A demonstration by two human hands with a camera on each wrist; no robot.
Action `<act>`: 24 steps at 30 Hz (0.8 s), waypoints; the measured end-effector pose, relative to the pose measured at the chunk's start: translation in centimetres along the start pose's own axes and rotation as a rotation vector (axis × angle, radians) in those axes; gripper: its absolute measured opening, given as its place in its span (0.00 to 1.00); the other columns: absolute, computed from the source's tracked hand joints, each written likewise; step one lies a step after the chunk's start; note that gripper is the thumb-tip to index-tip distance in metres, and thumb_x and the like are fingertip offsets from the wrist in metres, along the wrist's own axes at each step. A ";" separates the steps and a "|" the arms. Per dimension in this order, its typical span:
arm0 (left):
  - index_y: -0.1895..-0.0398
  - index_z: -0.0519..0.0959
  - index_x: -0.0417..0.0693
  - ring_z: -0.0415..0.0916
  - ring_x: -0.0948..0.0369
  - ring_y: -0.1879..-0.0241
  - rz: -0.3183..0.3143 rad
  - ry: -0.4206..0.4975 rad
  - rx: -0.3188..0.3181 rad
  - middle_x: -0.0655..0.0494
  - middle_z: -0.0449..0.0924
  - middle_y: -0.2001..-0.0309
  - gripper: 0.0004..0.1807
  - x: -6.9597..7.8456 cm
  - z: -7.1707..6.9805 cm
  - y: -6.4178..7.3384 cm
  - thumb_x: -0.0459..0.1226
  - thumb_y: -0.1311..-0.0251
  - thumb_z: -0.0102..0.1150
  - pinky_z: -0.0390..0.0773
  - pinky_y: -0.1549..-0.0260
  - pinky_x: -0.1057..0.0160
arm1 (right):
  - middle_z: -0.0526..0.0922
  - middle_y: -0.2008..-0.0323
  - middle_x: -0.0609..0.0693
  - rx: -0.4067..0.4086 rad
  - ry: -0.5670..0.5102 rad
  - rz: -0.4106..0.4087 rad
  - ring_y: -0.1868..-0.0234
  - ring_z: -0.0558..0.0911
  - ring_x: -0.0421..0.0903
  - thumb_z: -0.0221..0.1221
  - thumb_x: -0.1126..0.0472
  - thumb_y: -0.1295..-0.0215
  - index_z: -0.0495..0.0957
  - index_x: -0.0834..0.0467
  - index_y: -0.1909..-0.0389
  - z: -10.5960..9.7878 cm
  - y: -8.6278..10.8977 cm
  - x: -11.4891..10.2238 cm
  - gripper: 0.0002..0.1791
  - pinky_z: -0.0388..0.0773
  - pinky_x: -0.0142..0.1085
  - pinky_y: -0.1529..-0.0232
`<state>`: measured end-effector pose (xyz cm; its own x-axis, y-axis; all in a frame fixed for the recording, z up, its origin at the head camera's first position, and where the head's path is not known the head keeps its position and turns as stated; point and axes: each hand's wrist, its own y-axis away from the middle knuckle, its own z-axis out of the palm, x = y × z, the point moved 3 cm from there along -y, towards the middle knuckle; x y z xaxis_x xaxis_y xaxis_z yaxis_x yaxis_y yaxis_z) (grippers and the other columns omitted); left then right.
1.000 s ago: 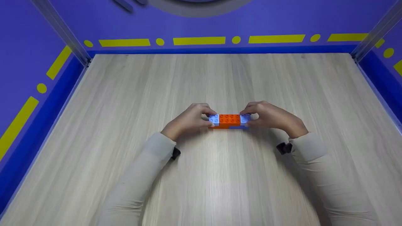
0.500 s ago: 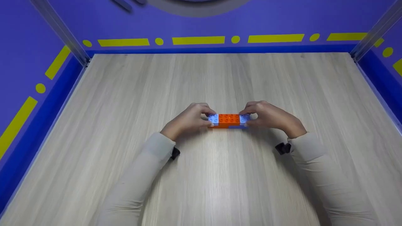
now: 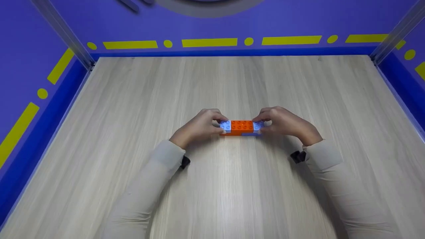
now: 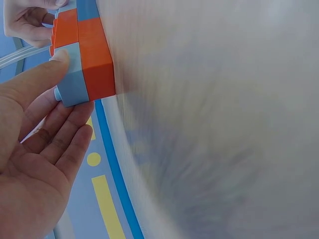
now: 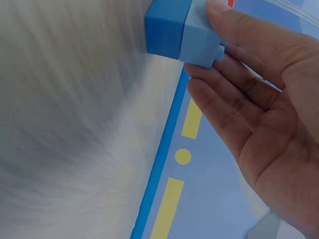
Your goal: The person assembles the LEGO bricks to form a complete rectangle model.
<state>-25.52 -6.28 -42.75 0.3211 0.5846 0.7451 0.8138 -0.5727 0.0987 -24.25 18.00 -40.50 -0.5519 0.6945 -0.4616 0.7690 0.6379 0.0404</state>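
Note:
Two layers of toy building bricks stand on the table between the hands. On top, an orange brick (image 3: pixel 242 125) sits between a light blue brick (image 3: pixel 225 126) at the left end and another light blue brick (image 5: pixel 201 40) at the right end. Underneath are a lower orange brick (image 4: pixel 97 57) on the left and a darker blue brick (image 5: pixel 167 30) on the right. My left hand (image 3: pixel 199 127) pinches the left light blue brick between thumb and fingers. At the other end, my right hand (image 3: pixel 289 124) pinches the right light blue brick, partly covering it.
A light wood-grain table (image 3: pixel 212 186) spreads around the bricks. Purple-blue walls (image 3: pixel 212 26) with yellow dashes and dots border its back and sides. Metal posts (image 3: pixel 66 33) rise at the back corners. Dark straps show at both wrists.

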 end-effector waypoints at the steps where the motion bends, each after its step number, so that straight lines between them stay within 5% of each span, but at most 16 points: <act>1: 0.49 0.82 0.43 0.77 0.60 0.54 -0.002 -0.002 -0.001 0.54 0.80 0.55 0.20 0.0 0.0 0.0 0.33 0.48 0.69 0.79 0.51 0.64 | 0.83 0.60 0.53 0.003 -0.002 0.005 0.55 0.82 0.50 0.68 0.67 0.46 0.83 0.62 0.52 0.0 0.0 0.1 0.18 0.81 0.46 0.52; 16: 0.48 0.82 0.45 0.79 0.61 0.53 -0.042 0.024 -0.005 0.56 0.79 0.55 0.20 0.1 0.1 0.1 0.33 0.47 0.68 0.79 0.53 0.68 | 0.83 0.56 0.51 0.028 -0.102 0.082 0.55 0.81 0.49 0.67 0.63 0.44 0.82 0.57 0.49 0.6 0.4 1.3 0.20 0.80 0.47 0.50; 24: 0.46 0.81 0.44 0.75 0.62 0.52 -0.026 -0.007 0.000 0.56 0.79 0.52 0.20 0.2 0.1 0.3 0.34 0.45 0.67 0.78 0.49 0.64 | 0.82 0.51 0.54 0.032 -0.152 0.058 0.51 0.82 0.52 0.66 0.62 0.42 0.80 0.59 0.46 0.9 0.8 1.4 0.21 0.79 0.47 0.48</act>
<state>-25.20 -6.31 -42.62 0.3034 0.6032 0.7376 0.8219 -0.5573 0.1177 -24.14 19.22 -41.89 -0.4530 0.6698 -0.5883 0.8092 0.5858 0.0438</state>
